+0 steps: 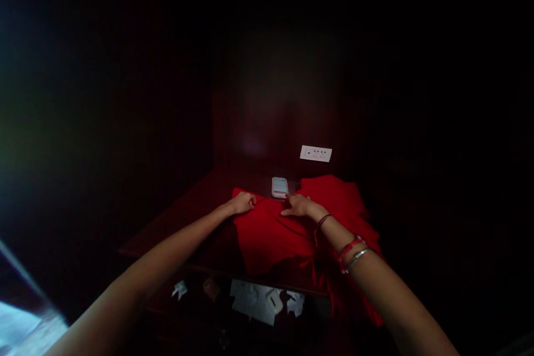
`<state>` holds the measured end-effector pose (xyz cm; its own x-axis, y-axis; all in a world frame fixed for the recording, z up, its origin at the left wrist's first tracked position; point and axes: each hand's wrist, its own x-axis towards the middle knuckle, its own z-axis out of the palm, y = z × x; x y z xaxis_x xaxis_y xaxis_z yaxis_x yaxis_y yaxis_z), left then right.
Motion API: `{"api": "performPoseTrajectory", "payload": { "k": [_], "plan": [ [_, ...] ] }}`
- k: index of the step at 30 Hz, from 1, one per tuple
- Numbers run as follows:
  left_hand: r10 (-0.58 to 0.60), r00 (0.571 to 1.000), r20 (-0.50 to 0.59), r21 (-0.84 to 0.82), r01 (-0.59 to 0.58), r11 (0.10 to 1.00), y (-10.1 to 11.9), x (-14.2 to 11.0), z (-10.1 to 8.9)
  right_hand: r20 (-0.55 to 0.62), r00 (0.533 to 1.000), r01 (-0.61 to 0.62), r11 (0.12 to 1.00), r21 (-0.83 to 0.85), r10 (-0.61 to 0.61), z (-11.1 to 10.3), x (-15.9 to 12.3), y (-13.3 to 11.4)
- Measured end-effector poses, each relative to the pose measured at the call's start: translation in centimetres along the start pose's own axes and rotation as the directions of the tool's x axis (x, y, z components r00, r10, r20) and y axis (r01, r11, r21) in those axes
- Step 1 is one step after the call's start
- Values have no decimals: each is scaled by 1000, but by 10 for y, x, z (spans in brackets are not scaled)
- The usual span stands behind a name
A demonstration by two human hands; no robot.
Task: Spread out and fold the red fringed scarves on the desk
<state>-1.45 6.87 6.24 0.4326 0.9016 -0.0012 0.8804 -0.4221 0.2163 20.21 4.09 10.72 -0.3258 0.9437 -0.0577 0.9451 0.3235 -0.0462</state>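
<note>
A red cloth [267,239], perhaps a garment, lies spread over the dark wooden surface, and part of it hangs over the front edge on the right. At its upper left corner my left hand [244,202] is closed, with the cloth's edge at its fingers. My right hand [298,204] rests over the upper middle of the cloth, fingers apart. Its index fingertip is at the lower right corner of a phone [280,187] with a lit screen. Whether that finger touches the phone, I cannot tell.
A white socket panel [316,153] is on the dark wall behind. Below the surface's front edge are papers [250,296], a small white object [274,301] and crumpled white pieces [179,290]. Bright light enters at the far left; most surroundings are too dark to make out.
</note>
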Motion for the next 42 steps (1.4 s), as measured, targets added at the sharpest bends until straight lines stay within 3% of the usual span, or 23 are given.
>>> {"api": "performPoseTrajectory", "payload": {
  "k": [3,8,10,13,15,18,19,21,23,24,26,28,29,31,33,35,38,39,41,42],
  "plan": [
    [-56,996,-75,-11,55,998,-10,5,0,-23,994,-111,993,-29,110,12,10,-5],
    [-124,987,-103,-123,111,986,-27,2,6,-31,994,-103,995,-16,103,21,18,0],
    [-142,975,-169,-190,109,976,-36,3,-8,-77,993,-86,996,-9,85,13,17,7],
    [-187,933,-306,-272,103,957,-48,8,-58,-236,971,-32,999,34,39,-20,12,22],
    [-205,888,-411,-318,72,945,-47,9,-104,-451,892,76,992,102,-22,-52,7,33],
    [-118,743,-659,-396,-209,894,-32,3,-167,-697,716,156,982,108,-38,-107,-4,46],
    [-87,728,-680,-395,-265,879,-24,-2,-182,-770,637,157,983,99,-24,-124,-9,50],
    [-13,769,-639,-383,-304,872,-9,-15,-198,-870,494,107,991,75,12,-148,-16,58],
    [106,873,-475,-352,-300,887,3,-27,-194,-904,426,41,998,50,28,-157,-22,66],
    [185,917,-353,-322,-305,896,7,-32,-186,-900,434,9,999,31,24,-156,-24,69],
    [321,941,-105,-211,-337,918,9,-36,-164,-854,520,-45,998,-38,-9,-144,-26,75],
    [322,946,-25,3,-322,947,5,-32,-142,-780,624,-76,988,-133,-57,-130,-28,78],
    [273,959,-74,127,-262,957,0,-28,-134,-756,651,-85,982,-169,-74,-125,-28,79],
    [114,957,-267,286,-34,958,-13,-19,-125,-765,638,-96,978,-188,-85,-121,-30,82],
    [-59,909,-413,281,189,941,-29,-12,-125,-808,586,-99,983,-157,-70,-123,-32,86],
    [-189,872,-452,218,313,924,-43,-10,-131,-800,596,-72,988,-140,-70,-126,-35,91],
    [-232,811,-537,120,346,931,-57,-17,-143,-706,696,58,990,-132,-135,-128,-42,98],
    [-210,762,-612,86,328,941,-60,-20,-148,-705,694,106,989,-102,-147,-127,-46,99],
    [-145,641,-754,43,268,963,-66,-25,-155,-765,634,163,986,-11,-114,-124,-53,102],
    [-111,620,-777,44,229,972,-69,-27,-157,-793,604,173,984,30,-82,-122,-56,103]
  ]
}}
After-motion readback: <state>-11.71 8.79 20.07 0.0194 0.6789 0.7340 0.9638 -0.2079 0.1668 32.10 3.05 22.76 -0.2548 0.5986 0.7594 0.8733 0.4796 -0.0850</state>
